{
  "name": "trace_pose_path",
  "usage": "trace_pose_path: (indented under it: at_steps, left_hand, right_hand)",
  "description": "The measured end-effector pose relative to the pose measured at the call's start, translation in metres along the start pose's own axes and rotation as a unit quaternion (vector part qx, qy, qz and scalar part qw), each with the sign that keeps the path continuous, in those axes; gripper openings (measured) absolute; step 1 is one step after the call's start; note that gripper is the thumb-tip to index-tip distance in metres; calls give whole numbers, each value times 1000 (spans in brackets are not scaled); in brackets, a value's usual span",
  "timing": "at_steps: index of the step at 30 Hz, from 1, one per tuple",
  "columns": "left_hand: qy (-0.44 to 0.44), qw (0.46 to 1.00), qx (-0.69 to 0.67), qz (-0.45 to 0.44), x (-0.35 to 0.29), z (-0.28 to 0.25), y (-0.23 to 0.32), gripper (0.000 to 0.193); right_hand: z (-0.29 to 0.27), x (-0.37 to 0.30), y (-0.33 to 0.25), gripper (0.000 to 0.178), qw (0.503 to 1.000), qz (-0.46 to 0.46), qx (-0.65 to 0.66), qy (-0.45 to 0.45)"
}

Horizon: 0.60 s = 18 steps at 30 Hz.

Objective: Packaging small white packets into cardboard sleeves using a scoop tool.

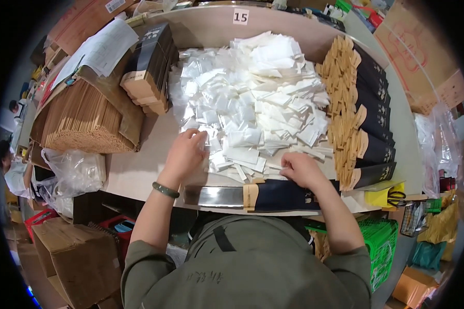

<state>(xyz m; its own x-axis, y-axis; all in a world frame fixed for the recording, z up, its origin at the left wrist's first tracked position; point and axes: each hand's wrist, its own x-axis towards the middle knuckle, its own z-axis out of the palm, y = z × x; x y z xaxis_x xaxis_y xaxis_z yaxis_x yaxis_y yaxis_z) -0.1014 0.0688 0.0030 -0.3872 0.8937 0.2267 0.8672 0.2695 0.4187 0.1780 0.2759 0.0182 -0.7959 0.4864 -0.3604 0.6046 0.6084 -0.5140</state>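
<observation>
A large heap of small packets covers the middle of the table: clear plastic ones (211, 92) on the left and white paper ones (288, 98) on the right. At the heap's near left edge is my left hand (184, 154), its fingers bent and apart, touching the clear packets. My right hand (301, 169) hovers at the near right edge with its fingers curled together; anything inside is hidden. Just below it, a dark blue paper sleeve (281, 195) with a brown end lies along the front edge, beside a shiny metal plate (211, 196).
Filled dark sleeves (371, 103) with brown ends overlap at the right. To the left stand a cardboard box (87, 121) packed with thin brown pieces and a stack of dark sleeves (149, 62). Black-handled scissors (396, 198) sit in a yellow holder (376, 197) at front right.
</observation>
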Motion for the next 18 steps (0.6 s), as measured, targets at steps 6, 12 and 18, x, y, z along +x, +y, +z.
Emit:
trace_pose_path:
  at_steps: [6, 12, 18]
  left_hand:
    - [36, 999, -31, -19, 6, 0, -14, 22]
    - [-100, 984, -135, -57, -45, -33, 41, 6]
    - [-68, 995, -47, 54, -91, -10, 61, 37]
  right_hand:
    - [15, -12, 14, 10, 959, -135, -85, 233]
    - [24, 19, -35, 8, 957, -223, 48, 178]
    - [49, 69, -50, 9, 937, -275, -159, 147]
